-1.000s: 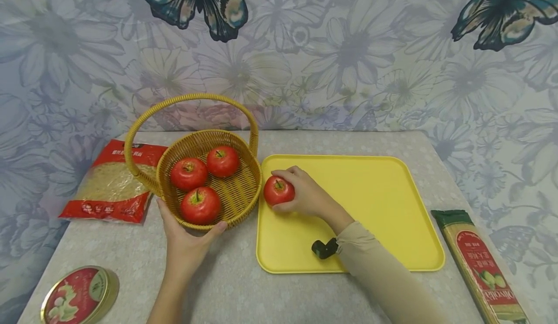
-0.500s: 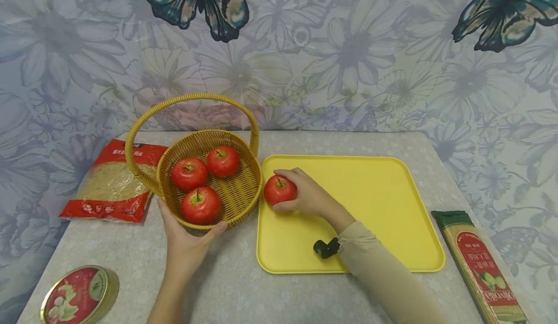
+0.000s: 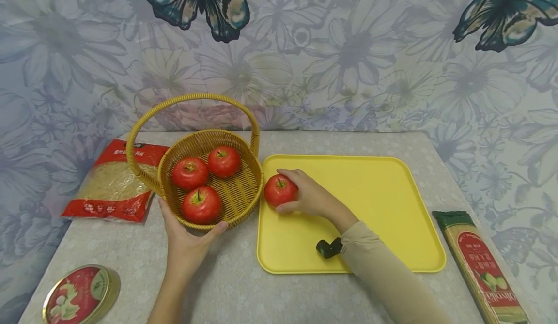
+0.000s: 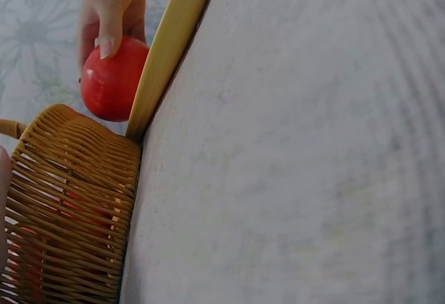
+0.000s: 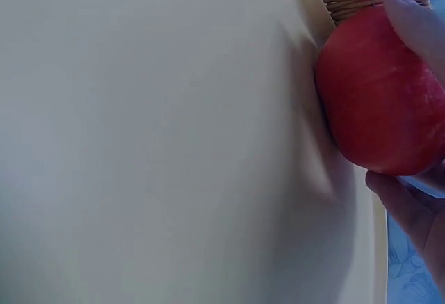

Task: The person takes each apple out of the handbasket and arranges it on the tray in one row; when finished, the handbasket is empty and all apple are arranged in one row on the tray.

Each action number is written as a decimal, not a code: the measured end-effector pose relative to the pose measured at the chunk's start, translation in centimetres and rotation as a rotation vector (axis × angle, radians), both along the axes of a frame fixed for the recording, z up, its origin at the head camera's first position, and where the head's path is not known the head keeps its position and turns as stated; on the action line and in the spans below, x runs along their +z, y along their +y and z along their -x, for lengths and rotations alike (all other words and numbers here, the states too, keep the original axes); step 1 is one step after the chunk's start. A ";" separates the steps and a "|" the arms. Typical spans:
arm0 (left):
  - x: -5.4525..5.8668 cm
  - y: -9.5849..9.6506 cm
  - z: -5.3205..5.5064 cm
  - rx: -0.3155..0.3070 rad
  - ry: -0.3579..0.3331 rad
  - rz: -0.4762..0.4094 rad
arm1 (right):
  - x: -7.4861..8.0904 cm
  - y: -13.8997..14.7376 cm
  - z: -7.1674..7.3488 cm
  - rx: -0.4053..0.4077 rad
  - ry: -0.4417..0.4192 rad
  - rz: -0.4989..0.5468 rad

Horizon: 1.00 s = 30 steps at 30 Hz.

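Observation:
My right hand (image 3: 311,195) grips a red apple (image 3: 280,191) at the left end of the yellow tray (image 3: 370,208), thumb and fingers on opposite sides of it. In the right wrist view that apple (image 5: 382,92) is close to the tray's rim and the wicker. My left hand (image 3: 187,244) holds the near side of a yellow wicker basket (image 3: 240,198), the thumb at its rim. Inside the basket are a front apple (image 3: 201,206), a left apple (image 3: 190,174) and a back apple (image 3: 224,161). The left wrist view shows the basket (image 4: 76,186) beside the tray's edge.
A red bag of noodles (image 3: 113,183) lies left of the basket, partly behind its handle (image 3: 196,96). At the front left stands a round red-and-gold tin (image 3: 80,295). A long pasta pack (image 3: 479,266) lies right of the tray. A patterned backdrop (image 3: 331,72) rises behind the table.
Hardly anything differs. My right hand and wrist have shifted very slightly to the right, still gripping the apple; my left hand stays at the basket.

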<state>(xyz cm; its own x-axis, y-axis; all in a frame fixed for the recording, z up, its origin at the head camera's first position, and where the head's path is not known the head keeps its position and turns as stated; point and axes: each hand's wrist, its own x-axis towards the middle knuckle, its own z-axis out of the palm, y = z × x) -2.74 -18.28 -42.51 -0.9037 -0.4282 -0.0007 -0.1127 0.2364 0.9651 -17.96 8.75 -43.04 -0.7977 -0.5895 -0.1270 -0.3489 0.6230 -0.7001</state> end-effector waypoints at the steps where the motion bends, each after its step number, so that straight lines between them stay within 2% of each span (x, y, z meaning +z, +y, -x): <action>1: -0.1 -0.1 0.0 -0.001 0.002 -0.001 | 0.0 0.1 0.0 0.000 -0.003 -0.003; 5: -0.6 -0.3 0.2 0.000 0.001 0.005 | 0.2 0.3 0.1 0.000 -0.028 0.012; 15: -2.0 -0.9 0.4 0.007 0.001 0.022 | 0.1 0.1 0.1 0.006 -0.025 0.020; 20: -2.1 -1.0 0.3 0.012 -0.026 0.031 | 0.0 0.2 0.1 0.008 -0.027 0.031; 30: -2.0 -1.0 0.2 0.005 -0.027 0.044 | 0.1 0.2 0.0 0.018 -0.020 0.020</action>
